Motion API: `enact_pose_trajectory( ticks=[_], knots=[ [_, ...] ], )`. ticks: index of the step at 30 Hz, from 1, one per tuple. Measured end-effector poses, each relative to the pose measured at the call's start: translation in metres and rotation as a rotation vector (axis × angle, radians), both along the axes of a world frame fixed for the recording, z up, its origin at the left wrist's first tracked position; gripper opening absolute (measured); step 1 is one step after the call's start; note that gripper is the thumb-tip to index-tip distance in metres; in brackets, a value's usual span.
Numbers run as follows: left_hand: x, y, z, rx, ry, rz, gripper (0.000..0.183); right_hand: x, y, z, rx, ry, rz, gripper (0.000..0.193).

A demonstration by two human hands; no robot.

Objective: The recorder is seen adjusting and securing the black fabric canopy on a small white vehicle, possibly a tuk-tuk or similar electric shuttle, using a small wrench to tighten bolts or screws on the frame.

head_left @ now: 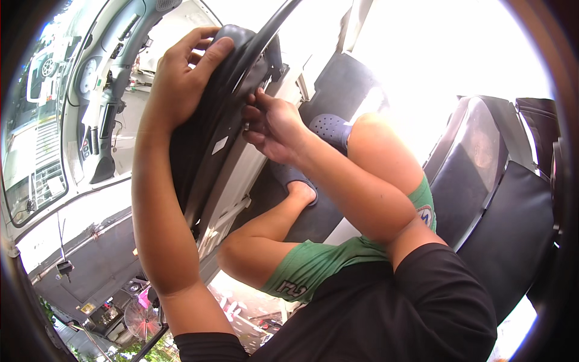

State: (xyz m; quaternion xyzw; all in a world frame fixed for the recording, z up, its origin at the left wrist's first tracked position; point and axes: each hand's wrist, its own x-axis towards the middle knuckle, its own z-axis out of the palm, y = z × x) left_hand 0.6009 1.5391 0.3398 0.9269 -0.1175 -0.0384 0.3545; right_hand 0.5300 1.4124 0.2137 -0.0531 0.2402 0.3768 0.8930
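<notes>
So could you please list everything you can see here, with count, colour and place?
steering wheel: one, black, upper centre, tilted
dashboard: one, grey, upper left
windscreen: one, clear, far left
seat: one, black, right
floor mat: one, black, under the feet
sandals: two, dark blue, on the feet
shorts: one pair, green
shirt: one, black, bottom
left hand: grips the wheel's top
right hand: fingers at the wheel's hub

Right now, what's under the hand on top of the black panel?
The left hand lies flat on the black panel's rounded top edge. The part under the palm is covered. The right hand pinches something small lower down.
</notes>
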Motion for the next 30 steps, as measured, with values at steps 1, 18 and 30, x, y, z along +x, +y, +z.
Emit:
enact_pose_trajectory(
  ticks=[1,18,30],
  knots=[
    [0.000,-0.001,-0.001,-0.021,0.016,-0.001,0.045,-0.005,-0.004,0.003,-0.009,-0.032,-0.020,0.030],
    [-0.001,0.000,0.002,-0.007,0.026,0.005,0.044,-0.010,-0.030,-0.024,-0.662,-0.515,0.356,0.035],
    [-0.001,0.000,0.003,-0.028,0.034,-0.020,0.044,-0.006,-0.013,-0.081,-1.154,-0.860,0.307,0.049]
  ],
)
